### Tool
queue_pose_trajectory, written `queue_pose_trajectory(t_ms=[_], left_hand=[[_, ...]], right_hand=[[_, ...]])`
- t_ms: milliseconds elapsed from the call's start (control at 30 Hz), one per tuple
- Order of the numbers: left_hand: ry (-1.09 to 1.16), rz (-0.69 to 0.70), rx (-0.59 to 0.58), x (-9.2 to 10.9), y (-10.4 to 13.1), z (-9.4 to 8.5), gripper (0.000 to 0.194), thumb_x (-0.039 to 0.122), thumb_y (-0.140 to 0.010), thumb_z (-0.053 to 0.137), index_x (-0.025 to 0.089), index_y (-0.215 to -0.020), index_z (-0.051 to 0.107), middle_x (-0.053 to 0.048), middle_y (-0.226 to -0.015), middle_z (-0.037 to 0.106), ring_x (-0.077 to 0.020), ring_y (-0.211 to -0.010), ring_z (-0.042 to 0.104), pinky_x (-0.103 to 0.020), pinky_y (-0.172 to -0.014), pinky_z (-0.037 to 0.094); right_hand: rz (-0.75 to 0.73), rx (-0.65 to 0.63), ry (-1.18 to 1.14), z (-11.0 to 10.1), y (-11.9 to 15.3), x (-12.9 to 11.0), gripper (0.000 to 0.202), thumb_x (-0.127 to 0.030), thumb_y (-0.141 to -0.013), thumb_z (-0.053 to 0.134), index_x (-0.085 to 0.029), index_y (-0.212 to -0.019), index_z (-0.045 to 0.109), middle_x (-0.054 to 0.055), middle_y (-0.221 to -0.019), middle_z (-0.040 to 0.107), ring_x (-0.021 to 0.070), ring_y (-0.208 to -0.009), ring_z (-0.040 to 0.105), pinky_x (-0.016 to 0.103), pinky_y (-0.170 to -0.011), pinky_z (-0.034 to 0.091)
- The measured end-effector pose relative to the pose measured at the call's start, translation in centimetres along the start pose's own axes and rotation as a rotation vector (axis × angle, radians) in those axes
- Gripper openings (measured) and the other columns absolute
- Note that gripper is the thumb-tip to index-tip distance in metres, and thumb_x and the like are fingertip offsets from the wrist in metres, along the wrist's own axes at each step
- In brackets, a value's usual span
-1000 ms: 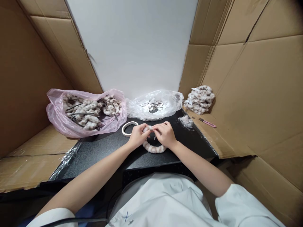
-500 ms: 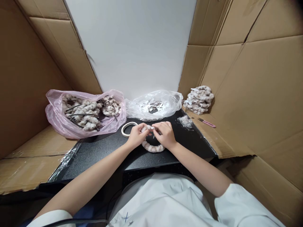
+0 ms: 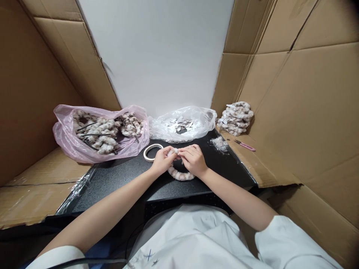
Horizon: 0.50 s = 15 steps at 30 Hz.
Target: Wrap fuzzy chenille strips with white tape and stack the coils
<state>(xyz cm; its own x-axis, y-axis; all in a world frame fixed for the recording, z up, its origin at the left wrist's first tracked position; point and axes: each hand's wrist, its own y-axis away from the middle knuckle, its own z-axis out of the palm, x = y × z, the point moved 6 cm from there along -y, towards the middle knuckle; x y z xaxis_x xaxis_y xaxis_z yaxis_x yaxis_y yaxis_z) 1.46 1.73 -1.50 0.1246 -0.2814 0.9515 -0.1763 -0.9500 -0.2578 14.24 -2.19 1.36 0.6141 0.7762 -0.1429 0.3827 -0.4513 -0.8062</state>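
Note:
A fluffy white and brown ring (image 3: 181,175) rests on the black tabletop (image 3: 117,186), its far side raised between my hands. My left hand (image 3: 164,160) pinches the fluffy band at the ring's upper left. Close against it, my right hand (image 3: 193,160) has its fingertips pressed together at the same spot, where a small pale piece shows between the two hands. That piece is too small to make out clearly. A roll of cream tape (image 3: 148,158) lies just left of my left hand.
A pink bag (image 3: 75,151) of fluffy rings and black strips stands at left. Behind my hands lies a clear bag (image 3: 159,130) of white tags. At right are stacked fluffy rings (image 3: 238,118), loose fluff (image 3: 220,144) and pink snips (image 3: 246,146). Cardboard walls (image 3: 308,104) flank the table.
My right hand has shifted slightly left, its fingertips now closer to my left hand. The white piece that showed between the fingers is less visible. My left hand keeps its pinch on the ring.

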Motion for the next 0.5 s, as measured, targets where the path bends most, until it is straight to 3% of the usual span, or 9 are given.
queue_pose_trajectory(t_ms=[200,500], left_hand=[[0.208,-0.093,-0.011,-0.43,-0.18,0.32,0.016,0.029,-0.066,0.067,0.014,-0.069,0.061,0.001,-0.062,0.064,-0.0118,-0.060,0.058,-0.023,-0.062,0.044],[0.242,-0.121,-0.082,-0.72,-0.30,0.02,0.027,0.034,-0.062,0.077,0.013,-0.073,0.063,0.000,-0.065,0.065,-0.0125,-0.064,0.059,-0.025,-0.066,0.046]], right_hand=[[-0.126,0.092,0.054,-0.03,0.16,-0.46,0.021,-0.011,-0.089,0.048,-0.018,-0.082,0.067,0.006,-0.095,0.073,0.0171,-0.087,0.066,0.036,-0.085,0.045],[-0.077,0.079,-0.042,0.39,0.26,0.11,0.020,-0.010,-0.085,0.049,-0.017,-0.086,0.068,0.009,-0.099,0.072,0.0187,-0.093,0.066,0.039,-0.091,0.048]])
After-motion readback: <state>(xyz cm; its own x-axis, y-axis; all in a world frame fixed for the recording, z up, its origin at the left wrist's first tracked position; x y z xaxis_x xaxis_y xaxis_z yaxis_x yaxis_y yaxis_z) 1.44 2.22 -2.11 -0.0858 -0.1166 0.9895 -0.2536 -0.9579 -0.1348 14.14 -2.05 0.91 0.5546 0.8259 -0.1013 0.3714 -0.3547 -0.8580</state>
